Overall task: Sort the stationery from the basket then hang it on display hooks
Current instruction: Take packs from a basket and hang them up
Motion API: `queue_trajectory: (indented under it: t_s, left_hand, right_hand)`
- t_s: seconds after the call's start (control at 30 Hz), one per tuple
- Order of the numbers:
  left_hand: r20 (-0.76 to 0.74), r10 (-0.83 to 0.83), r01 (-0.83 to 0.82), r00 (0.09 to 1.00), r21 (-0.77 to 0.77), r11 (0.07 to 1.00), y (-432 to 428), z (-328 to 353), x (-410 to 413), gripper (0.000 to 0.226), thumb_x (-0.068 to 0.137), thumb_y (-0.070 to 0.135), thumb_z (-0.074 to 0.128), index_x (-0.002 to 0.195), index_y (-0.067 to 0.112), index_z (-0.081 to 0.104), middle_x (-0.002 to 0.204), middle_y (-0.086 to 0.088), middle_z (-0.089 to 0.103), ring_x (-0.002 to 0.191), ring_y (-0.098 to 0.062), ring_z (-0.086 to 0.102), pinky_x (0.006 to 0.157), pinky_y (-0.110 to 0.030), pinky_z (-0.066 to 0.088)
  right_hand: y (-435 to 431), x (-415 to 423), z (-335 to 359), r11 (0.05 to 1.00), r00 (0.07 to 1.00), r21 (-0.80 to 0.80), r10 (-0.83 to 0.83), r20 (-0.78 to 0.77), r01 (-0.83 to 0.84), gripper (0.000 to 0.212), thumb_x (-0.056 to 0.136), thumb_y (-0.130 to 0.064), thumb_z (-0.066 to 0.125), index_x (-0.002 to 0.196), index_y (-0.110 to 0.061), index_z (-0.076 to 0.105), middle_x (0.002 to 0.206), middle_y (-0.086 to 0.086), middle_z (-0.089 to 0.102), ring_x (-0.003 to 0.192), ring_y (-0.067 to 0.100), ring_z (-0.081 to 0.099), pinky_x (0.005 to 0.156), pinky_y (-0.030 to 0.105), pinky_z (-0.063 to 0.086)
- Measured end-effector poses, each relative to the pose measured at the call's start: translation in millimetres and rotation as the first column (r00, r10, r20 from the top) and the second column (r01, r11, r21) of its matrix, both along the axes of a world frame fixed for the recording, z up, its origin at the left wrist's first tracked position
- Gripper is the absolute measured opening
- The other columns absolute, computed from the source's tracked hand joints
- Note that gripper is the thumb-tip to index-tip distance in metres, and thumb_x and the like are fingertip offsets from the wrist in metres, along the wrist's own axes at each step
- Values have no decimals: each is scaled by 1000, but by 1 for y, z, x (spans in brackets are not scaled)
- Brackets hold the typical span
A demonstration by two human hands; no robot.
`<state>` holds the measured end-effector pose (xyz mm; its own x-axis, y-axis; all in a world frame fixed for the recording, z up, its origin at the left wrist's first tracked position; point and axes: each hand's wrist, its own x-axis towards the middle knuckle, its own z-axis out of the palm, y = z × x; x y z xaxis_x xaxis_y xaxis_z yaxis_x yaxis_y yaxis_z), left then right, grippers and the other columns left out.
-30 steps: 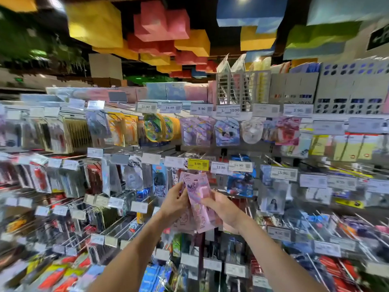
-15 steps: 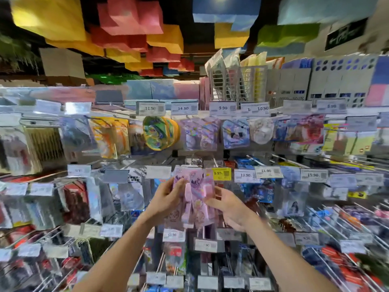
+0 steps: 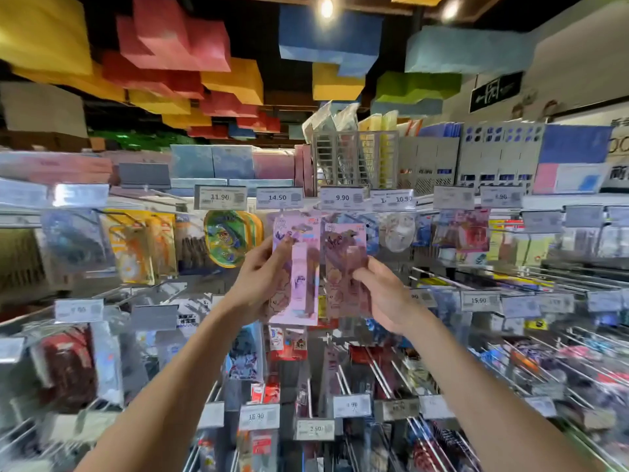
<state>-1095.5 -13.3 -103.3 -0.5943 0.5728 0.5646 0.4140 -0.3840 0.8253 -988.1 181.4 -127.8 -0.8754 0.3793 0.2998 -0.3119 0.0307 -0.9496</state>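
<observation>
Both hands have climbed from the middle row of hooks to the top row, and the bunched pink packs are now split, one to each hand, with their header ends just below the 9.90 price tag [image 3: 342,198]. Left of that tag and lower, the left hand [image 3: 262,284] grips the pale pink pack [image 3: 299,267], thumb across its front and fingers curled behind. Directly beneath the tag, the mauve pack [image 3: 343,267] stands upright beside the pink one, their edges nearly touching. It is pinched at its lower half by the right hand [image 3: 388,294], which sits below and right of the tag. The split suggests this pair is sorted and hanging comes next. Each pack's hole must meet a hook near the tag, but blur hides both hole and hook tip. The basket is out of view. Readable along the rail are 11.90 [image 3: 220,197] far left of the 9.90 tag, 14.50 [image 3: 279,197] just left of it, and what looks like 10.90 [image 3: 396,199] just right. Well below it hang tags reading 16.90 [image 3: 258,417] and 2.50 [image 3: 315,429], and down to the right, 15.90 [image 3: 479,300]. The printing on the packs is too smeared to read
</observation>
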Motion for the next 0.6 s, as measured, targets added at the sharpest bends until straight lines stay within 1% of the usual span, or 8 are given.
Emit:
queue_trajectory:
  t_s: [0.03,0.1,0.2,0.27,0.33,0.4,0.53,0.6]
  left_hand:
    - [25,-25,25,999,-8,1000,3,6,4,28,108,40,48,107,16,62,67,6,69,53,-11,59,56,-20,50]
    - [56,-62,62,997,-10,998,9,22,13,22,111,26,37,105,18,57,47,16,53,35,3,46,37,-11,37]
    - [87,-69,66,994,34,997,17,40,16,38,109,36,44,79,32,68,45,13,38,30,-2,32,33,-15,24]
    - [122,-56,54,991,23,998,22,51,22,46,110,31,41,71,26,65,41,12,41,28,-1,34,31,-13,27]
    - [158,-30,26,987,25,999,23,59,30,41,109,32,42,71,24,56,41,12,40,28,-2,33,31,-13,27]
    - [171,-18,12,985,35,999,23,63,22,37,107,40,46,79,16,49,47,7,35,33,-9,29,35,-17,23]
    - [174,-53,45,983,45,998,26,69,4,58,93,63,61,104,7,52,82,-16,40,66,-34,32,56,-47,25]
    - [188,-45,35,981,57,998,26,67,-6,71,88,66,67,115,2,53,102,-18,43,85,-41,34,69,-58,29]
  right_hand:
    - [1,0,6,999,1000,39,-31,0,31,25,105,-1,42,115,-12,62,102,10,71,97,26,66,98,52,50]
    - [4,-4,15,993,997,90,-69,-21,71,24,105,-3,47,109,-19,64,98,5,72,88,18,68,91,45,56]
    - [7,-7,23,992,997,119,-39,-62,46,18,101,-8,59,110,-22,67,98,-1,75,89,17,69,85,37,59]
    - [11,-9,24,988,998,154,-3,-60,12,18,100,-10,62,114,-18,67,94,-2,74,84,16,67,75,28,55]
    - [13,-12,23,984,999,179,1,-46,8,22,99,-10,64,120,-15,67,98,-1,74,89,19,67,79,30,54]
    - [16,-16,21,983,999,182,6,-45,2,21,98,-7,63,117,-13,67,94,-6,76,88,17,68,78,27,54]
    - [15,-17,19,976,1000,217,-6,-3,7,15,99,-1,59,106,-11,66,78,-13,73,72,5,65,61,14,50]
    - [18,-21,19,974,999,223,-31,-9,33,20,100,-4,61,119,-6,67,98,0,76,88,13,69,73,20,54]
